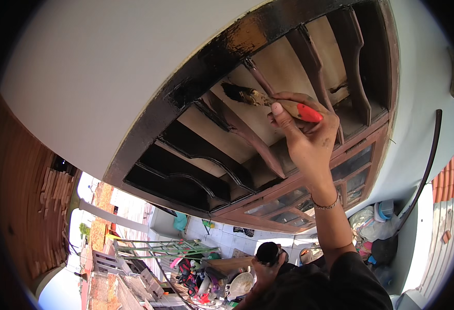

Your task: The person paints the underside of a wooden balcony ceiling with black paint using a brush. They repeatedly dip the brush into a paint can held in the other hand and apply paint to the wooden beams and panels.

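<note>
Right hand (312, 129) grips paintbrush (258, 98) near edges of slats (312, 58), open gaps between; left hand (266, 272) grasps dark cup (267, 252).

The right forearm (332, 222) reaches steeply upward, its hand (309, 126) raised in a pinch with thumb (278, 110) and fingers (295, 96) bent. Lower down, the left hand (264, 271) curls in a grip.

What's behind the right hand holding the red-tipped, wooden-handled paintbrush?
Long brown wooden slats pass behind the right hand; the stretches it covers cannot be seen.
</note>
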The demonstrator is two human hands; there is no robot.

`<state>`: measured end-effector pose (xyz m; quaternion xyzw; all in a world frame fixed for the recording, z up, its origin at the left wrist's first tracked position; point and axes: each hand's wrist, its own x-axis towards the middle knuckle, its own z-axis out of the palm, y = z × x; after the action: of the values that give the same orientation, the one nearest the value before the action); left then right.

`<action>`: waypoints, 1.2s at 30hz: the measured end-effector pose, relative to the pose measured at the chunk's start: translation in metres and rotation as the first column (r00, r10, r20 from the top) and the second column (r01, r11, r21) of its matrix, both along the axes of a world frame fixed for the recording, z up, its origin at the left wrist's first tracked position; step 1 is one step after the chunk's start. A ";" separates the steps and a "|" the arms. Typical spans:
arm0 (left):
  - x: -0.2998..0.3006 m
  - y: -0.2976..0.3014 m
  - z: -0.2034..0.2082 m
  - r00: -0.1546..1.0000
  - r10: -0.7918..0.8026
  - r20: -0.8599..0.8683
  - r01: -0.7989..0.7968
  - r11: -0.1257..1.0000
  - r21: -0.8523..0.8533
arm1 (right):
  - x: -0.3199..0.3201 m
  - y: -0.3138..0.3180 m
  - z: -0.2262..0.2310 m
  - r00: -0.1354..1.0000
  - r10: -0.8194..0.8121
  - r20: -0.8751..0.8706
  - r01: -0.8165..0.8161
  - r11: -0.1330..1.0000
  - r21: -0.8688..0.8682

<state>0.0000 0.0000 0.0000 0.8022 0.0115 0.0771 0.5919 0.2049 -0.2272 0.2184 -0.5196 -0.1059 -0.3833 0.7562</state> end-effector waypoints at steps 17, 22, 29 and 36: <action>-0.006 -0.008 0.017 1.000 0.002 0.026 -0.003 0.998 0.058 | -0.013 0.005 0.013 0.951 0.302 -0.064 -0.297 0.951 0.085; -0.001 -0.010 0.010 1.000 -0.009 -0.018 0.010 0.999 0.044 | 0.011 0.004 0.015 0.994 -0.111 0.001 0.110 0.993 -0.047; -0.003 -0.011 0.014 0.998 -0.004 0.058 -0.001 0.996 0.090 | -0.020 -0.011 0.008 0.952 0.300 -0.060 -0.302 0.953 -0.025; -0.001 -0.018 0.019 0.998 -0.018 -0.062 0.021 0.999 0.044 | 0.009 0.006 0.008 0.994 0.008 0.105 -0.002 0.998 -0.063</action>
<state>-0.0008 -0.0178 0.0186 0.8173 0.0201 0.0469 0.5740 0.2140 -0.2212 0.2261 -0.5218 -0.1591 -0.4048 0.7339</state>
